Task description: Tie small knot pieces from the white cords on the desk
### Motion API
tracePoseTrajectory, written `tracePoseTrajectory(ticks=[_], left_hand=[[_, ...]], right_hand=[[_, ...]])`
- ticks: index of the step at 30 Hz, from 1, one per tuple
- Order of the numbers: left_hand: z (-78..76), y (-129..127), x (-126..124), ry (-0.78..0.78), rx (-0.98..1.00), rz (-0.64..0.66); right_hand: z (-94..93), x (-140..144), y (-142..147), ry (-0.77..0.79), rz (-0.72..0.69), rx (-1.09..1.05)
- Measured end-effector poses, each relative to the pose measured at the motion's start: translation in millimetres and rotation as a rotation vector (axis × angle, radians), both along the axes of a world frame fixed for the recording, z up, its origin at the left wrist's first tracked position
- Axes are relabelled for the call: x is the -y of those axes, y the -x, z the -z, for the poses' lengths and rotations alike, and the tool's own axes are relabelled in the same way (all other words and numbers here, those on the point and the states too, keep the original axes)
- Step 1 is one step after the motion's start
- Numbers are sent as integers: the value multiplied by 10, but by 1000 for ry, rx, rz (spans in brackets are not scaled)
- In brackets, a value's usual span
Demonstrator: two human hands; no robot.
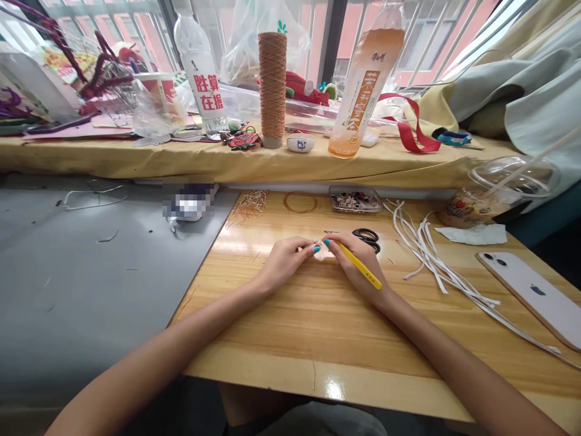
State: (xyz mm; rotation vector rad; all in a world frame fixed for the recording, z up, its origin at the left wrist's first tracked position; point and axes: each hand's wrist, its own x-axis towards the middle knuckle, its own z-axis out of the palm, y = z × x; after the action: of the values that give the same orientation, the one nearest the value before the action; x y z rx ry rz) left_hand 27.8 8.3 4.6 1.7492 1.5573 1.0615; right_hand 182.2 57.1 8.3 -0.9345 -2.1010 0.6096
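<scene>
**Desk:** Item 1, hands?

**Me:** From my feed, left hand (285, 260) rests on the wooden worktop (327, 327), fingers pinched together on a small pale piece (323, 252). I cannot make out what that piece is; it is mostly covered by the fingertips. Right hand (358, 257) meets it from the other side, fingers clamped on a yellow tool (361, 266) whose tip is hidden at the piece.

**Desk:** Item 2, close by?

**Me:** Black scissors (367, 237) just behind the right hand, partly hidden by it. White strips (431, 260) to the right, running out of frame. 1 phone (535, 297) face down, its far end cut off. 1 clear tray (356, 199) of small bits, too fine to tell apart. Copper wire bundle (249, 206) and a wire ring (300, 202) beside it.

**Desk:** Item 3, rear?

**Me:** Thread cone (273, 85) and 2 bottles (200, 72) on the cloth-covered ledge (136, 158). 1 blurred patch (188, 200) is unreadable. Domed plastic cup (503, 194) on its side at right.
</scene>
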Motion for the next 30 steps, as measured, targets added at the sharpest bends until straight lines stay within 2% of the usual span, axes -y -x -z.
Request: tracePoseTrajectory(ticks=[3,6,8,9,12,14,16,21,26,30], left_hand=[[-38,11,31,-70,-298,30],[-78,81,25,-118,-485,-22],[-96,143,0,-196,-495,-48],[-100,170,-14,-247,-498,-18],[-92,194,-28,-340,-550,202],[-85,165,-8,-334,-602,350],[-88,126,24,-313,-644,423],[-136,151,31,-284,-628,321],[-121,283,-47,-260,-587,445],[-84,294,-67,-240,-624,388]], right_hand=[[11,-25,-1,-35,-46,72],[20,-48,-27,-17,5,17],[20,-69,-49,61,56,-71],[15,-81,-61,120,73,-121],[-30,-117,-98,316,68,-305],[-88,-133,-126,404,56,-408],[-156,-138,-152,447,41,-432],[-236,-123,-160,518,-17,-454],[-183,-77,-108,615,-65,-451],[-154,10,-63,608,-106,-347]])
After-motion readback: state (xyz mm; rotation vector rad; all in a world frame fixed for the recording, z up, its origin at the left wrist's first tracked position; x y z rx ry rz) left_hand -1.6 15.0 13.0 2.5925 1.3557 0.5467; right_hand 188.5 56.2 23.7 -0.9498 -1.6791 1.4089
